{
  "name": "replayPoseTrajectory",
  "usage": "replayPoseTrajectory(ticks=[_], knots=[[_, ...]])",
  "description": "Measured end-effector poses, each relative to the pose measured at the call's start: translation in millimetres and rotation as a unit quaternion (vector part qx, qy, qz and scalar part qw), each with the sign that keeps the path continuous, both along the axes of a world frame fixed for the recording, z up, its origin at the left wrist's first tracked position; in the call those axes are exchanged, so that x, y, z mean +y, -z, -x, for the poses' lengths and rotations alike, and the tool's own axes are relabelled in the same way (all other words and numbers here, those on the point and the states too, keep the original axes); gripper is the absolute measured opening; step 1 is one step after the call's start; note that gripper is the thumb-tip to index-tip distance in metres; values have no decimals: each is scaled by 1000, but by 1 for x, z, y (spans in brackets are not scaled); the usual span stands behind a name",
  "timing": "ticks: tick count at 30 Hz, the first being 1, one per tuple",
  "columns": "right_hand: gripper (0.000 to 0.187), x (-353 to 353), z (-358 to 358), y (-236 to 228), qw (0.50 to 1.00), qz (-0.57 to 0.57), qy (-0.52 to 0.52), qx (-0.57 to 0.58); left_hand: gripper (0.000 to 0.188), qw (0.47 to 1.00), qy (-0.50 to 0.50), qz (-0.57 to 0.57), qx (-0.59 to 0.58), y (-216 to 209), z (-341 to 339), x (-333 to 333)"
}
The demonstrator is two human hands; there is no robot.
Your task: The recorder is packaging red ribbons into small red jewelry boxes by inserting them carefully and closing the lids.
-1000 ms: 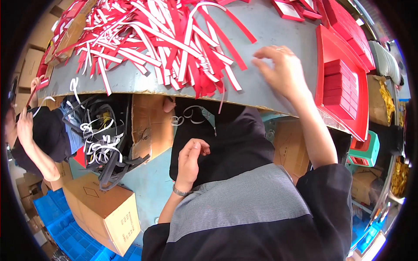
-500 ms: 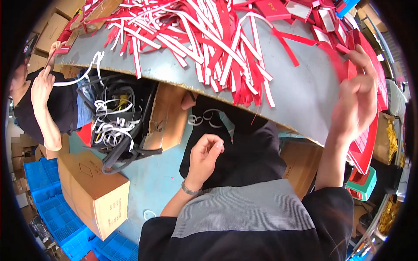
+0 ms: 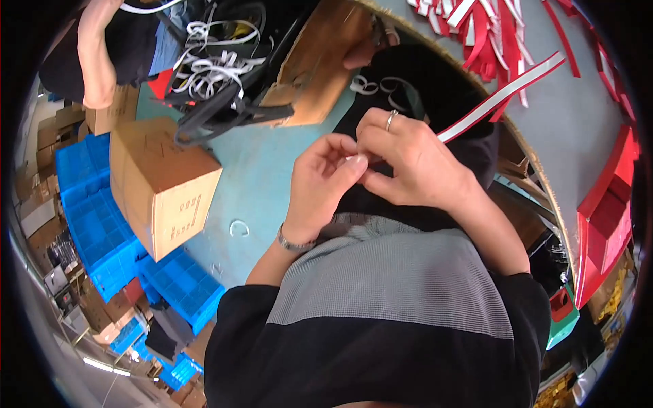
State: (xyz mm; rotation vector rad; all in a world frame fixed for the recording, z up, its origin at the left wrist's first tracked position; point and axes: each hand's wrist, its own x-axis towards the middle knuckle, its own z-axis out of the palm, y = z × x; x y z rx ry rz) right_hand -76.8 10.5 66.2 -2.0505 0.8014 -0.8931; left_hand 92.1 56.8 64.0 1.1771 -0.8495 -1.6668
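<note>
Head view: a red-edged white strip [image 3: 503,96] slanted up and right from behind the right hand [image 3: 408,160], crossing the table's edge, its far end over the tabletop. The right hand, a ring [image 3: 391,120] on one finger, was clamped on the strip; its fingers hid the near end. The left hand [image 3: 321,178] met it fingertip to fingertip above the lap, thumb and fingers pressed together; what lay between them could not be told. A bracelet [image 3: 294,241] circled the left wrist. Beyond, on the grey table [image 3: 544,129], lay a heap of strips [image 3: 484,41], with a red tray [image 3: 615,178] at the right. To the left stood a carton [image 3: 180,173] beside blue crates [image 3: 98,217], below a tangle of white bands [image 3: 211,75] and a co-worker's forearm [image 3: 97,58].
</note>
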Motion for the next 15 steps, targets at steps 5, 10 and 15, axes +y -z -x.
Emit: replayPoseTrajectory(ticks=[5, 10, 15], knots=[[15, 3, 8, 21, 990, -84, 10, -111, 16, 999, -12, -24, 33, 10, -1, 1], [7, 4, 18, 31, 969, -201, 34, -142, 15, 999, 8, -52, 10, 8, 4, -1], [10, 6, 12, 34, 973, -170, 68, -143, 15, 997, 12, -79, 2, 18, 0, -1]])
